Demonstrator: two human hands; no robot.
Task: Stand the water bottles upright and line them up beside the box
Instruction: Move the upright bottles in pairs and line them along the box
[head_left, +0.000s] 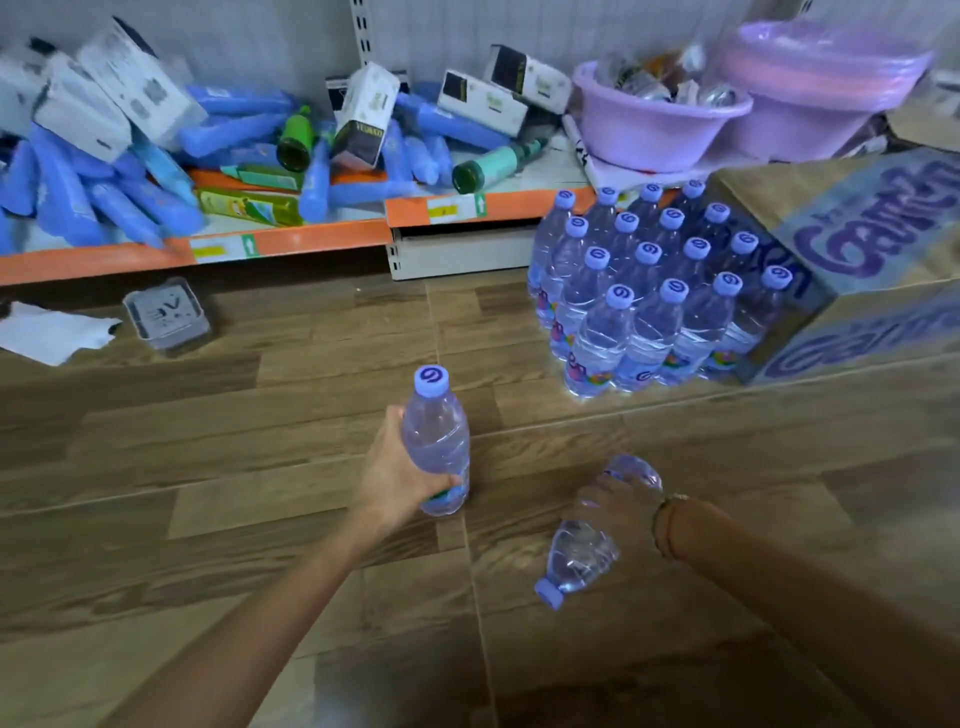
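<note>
**Two hands, two bottles**

The left hand (397, 475) wraps its fingers round a water bottle (436, 441) and holds it upright on the wood floor (208, 467). The right hand (618, 512) grips a second bottle (582, 561) that lies tipped over, its cap pointing near. Farther off and to the right, a block of standing bottles (644, 291) sits in neat rows, touching the left side of a cardboard box (878, 260). Behind them is a messy shelf (291, 239) with two purple tubs (660, 122).
</note>
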